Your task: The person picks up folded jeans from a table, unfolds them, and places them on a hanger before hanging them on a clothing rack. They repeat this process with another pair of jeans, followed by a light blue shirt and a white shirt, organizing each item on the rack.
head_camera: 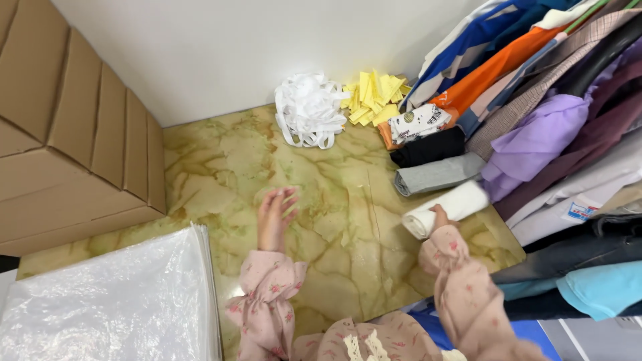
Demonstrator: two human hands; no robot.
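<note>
My right hand (439, 215) rests against a white rolled garment (447, 208) lying on the marbled floor, at the near end of a row of rolls. Beyond it lie a grey roll (438, 174), a black roll (428, 147) and a white patterned roll (420, 123). My left hand (276, 215) hovers over bare floor with its fingers apart and blurred, holding nothing. Both arms wear pink flowered sleeves (267, 294).
A heap of mixed clothes (548, 113) fills the right side. Cardboard boxes (73, 134) stand at the left, a stack of clear plastic bags (114, 301) at the lower left. White straps (307, 110) and yellow tags (373, 97) lie by the wall.
</note>
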